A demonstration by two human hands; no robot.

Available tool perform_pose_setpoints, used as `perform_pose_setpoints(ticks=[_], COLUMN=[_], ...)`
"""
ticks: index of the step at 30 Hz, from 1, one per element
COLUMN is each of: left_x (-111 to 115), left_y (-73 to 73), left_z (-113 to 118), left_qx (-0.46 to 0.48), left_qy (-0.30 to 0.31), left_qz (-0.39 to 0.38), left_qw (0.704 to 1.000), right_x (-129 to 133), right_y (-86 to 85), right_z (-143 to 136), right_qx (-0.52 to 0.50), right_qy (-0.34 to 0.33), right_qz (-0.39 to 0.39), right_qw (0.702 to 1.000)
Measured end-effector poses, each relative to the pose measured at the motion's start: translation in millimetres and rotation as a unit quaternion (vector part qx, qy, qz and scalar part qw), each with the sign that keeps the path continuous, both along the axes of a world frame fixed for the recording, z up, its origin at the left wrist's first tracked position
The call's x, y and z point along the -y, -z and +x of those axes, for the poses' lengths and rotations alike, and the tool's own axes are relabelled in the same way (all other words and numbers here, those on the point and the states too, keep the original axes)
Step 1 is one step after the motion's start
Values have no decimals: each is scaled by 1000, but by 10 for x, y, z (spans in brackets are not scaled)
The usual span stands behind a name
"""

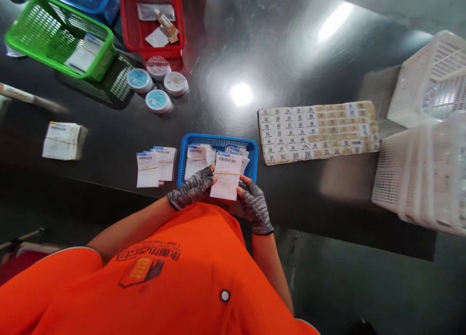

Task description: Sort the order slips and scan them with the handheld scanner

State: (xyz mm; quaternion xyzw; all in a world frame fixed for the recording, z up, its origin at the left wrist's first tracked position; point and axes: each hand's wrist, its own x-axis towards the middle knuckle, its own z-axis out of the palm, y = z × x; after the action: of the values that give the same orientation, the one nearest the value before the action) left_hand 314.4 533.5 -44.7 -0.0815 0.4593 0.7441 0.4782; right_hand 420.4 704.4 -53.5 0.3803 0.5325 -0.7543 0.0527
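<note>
Both my hands, in grey fingerless gloves, hold a bundle of paper slips (224,185) with a rubber band round its middle. My left hand (194,185) grips its left edge, and my right hand (254,201) pinches the right edge. Under and behind the bundle is a small blue basket (183,153) near the table's front edge. More slip bundles (196,160) lie inside it, partly covered by the held one. To the basket's left, banded slip bundles (147,172) rest on the table beside each other.
A flat board covered in code labels (291,133) lies to the right, before stacked white baskets (411,175). Round tubs (159,101) stand near a red basket (153,51) and a green basket (32,51). Another slip bundle (61,141) is at far left on the dark table (222,116).
</note>
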Motion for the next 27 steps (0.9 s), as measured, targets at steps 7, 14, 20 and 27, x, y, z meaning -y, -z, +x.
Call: perform_pose_setpoints(ticks=[7,14,20,27], left_x=[81,301,344,353], left_y=[149,243,273,304], left_z=[-145,-311,-263,-152], left_qx=[68,123,134,170], left_qy=[-31,-197,-205,-161], left_qz=[0,-121,-139,-104], left_qw=[997,965,960,967], right_x=[-205,-275,-124,-66], right_y=[417,547,635,713], right_z=[21,-85,-384,-473], right_qx=[115,185,215,231], right_qy=[35,-80,-120,-134], right_qz=[203,339,335,369], right_qw=[972,919,910,890])
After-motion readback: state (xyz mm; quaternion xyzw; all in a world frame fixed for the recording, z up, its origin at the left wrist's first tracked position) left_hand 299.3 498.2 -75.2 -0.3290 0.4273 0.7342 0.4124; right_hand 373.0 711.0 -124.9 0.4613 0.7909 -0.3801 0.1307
